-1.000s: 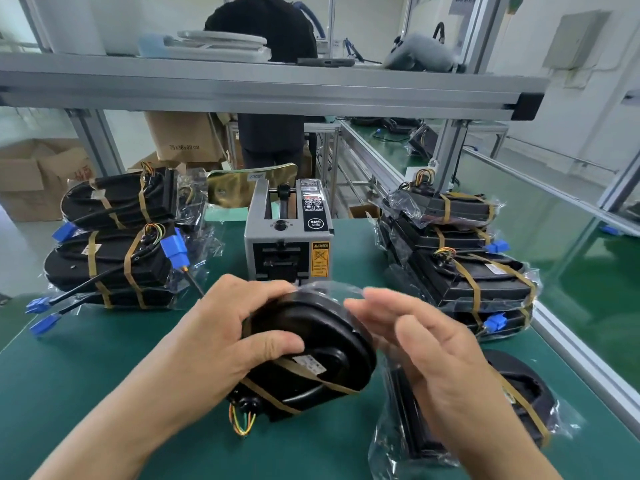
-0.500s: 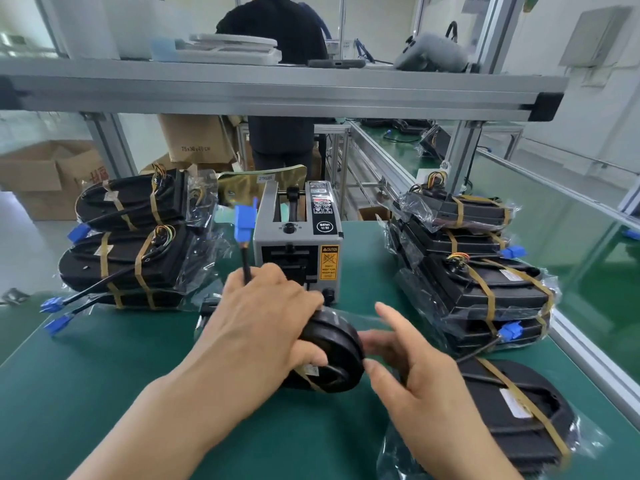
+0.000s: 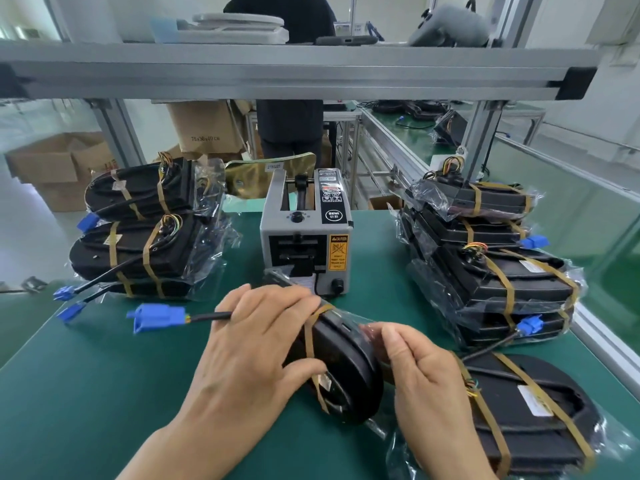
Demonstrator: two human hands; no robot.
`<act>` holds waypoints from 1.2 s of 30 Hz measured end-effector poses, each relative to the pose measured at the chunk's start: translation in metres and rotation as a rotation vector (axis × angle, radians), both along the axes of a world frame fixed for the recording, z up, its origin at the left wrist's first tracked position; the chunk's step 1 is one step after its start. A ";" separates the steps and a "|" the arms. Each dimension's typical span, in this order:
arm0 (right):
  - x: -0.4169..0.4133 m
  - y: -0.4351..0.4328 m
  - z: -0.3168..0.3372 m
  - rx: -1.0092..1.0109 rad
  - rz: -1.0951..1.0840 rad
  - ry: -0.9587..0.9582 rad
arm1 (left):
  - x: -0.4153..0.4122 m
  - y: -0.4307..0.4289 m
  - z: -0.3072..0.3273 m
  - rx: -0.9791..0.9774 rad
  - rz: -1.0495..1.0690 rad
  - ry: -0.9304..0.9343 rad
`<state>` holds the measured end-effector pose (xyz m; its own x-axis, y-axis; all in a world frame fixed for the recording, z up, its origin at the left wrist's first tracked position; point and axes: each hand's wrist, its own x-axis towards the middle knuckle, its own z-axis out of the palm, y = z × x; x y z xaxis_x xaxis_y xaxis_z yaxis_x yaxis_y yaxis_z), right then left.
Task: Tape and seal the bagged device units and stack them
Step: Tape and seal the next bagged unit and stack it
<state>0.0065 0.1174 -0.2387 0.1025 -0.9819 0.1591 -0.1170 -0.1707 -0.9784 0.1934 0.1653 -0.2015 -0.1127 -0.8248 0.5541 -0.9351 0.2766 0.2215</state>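
A black device unit (image 3: 346, 368) in a clear bag, bound with brown bands, lies on the green table (image 3: 104, 393) right before me. My left hand (image 3: 252, 344) grips it from above, thumb under its near edge. Its cable with a blue connector (image 3: 156, 317) sticks out to the left. My right hand (image 3: 422, 372) pinches the clear bag film at the unit's right end. The grey tape dispenser (image 3: 304, 237) stands just behind the unit.
Bagged units are stacked at the left (image 3: 142, 233) and at the right (image 3: 491, 268). Another bagged unit (image 3: 530, 417) lies near my right wrist. An aluminium frame shelf (image 3: 294, 71) crosses overhead. A person stands behind the bench.
The unit has been turned and laid down, so its cable and blue connector now point left. My right hand has closed from open fingers to a pinch on the bag.
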 end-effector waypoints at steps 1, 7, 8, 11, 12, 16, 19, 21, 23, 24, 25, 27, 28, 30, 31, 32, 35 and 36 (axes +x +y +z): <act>0.000 0.002 -0.002 -0.005 -0.008 -0.011 | 0.000 0.003 -0.004 -0.018 0.031 0.032; 0.008 0.011 -0.011 -0.073 -0.142 -0.119 | -0.013 0.036 -0.023 0.231 0.011 0.440; 0.010 0.013 -0.012 -0.105 -0.176 -0.135 | -0.012 0.042 -0.019 0.370 -0.014 0.519; 0.014 0.015 -0.017 -0.168 -0.265 -0.188 | 0.002 0.055 0.019 0.729 -0.047 0.458; 0.015 0.016 -0.018 -0.184 -0.283 -0.207 | 0.011 0.056 0.036 0.757 -0.047 0.493; 0.013 0.015 -0.018 -0.251 -0.353 -0.329 | 0.039 0.026 0.073 0.654 0.105 0.700; 0.009 0.013 -0.021 -0.297 -0.387 -0.353 | 0.040 -0.032 0.056 0.488 0.233 1.000; 0.009 0.014 -0.026 -0.282 -0.385 -0.343 | 0.030 -0.068 0.039 0.511 0.277 1.379; 0.007 0.015 -0.033 -0.267 -0.377 -0.313 | 0.019 -0.093 0.024 0.561 0.330 1.691; 0.005 0.015 -0.035 -0.275 -0.372 -0.282 | 0.015 -0.103 0.017 0.589 0.348 1.778; 0.004 0.014 -0.036 -0.286 -0.370 -0.248 | 0.012 -0.111 0.012 0.611 0.364 1.842; 0.003 0.012 -0.036 -0.284 -0.380 -0.249 | 0.007 -0.121 0.004 0.620 0.402 1.930; 0.004 0.011 -0.035 -0.271 -0.381 -0.281 | 0.006 -0.125 0.001 0.613 0.421 1.969; 0.004 0.011 -0.035 -0.254 -0.372 -0.306 | 0.005 -0.130 -0.001 0.566 0.447 2.050; 0.005 0.010 -0.036 -0.247 -0.362 -0.304 | 0.004 -0.131 -0.002 0.538 0.454 2.082; 0.005 0.011 -0.037 -0.238 -0.357 -0.308 | 0.004 -0.132 -0.002 0.517 0.461 2.100; 0.005 0.011 -0.037 -0.232 -0.363 -0.349 | 0.000 -0.139 0.000 0.458 0.489 2.126; 0.006 0.012 -0.035 -0.236 -0.363 -0.357 | -0.001 -0.142 0.000 0.428 0.505 2.136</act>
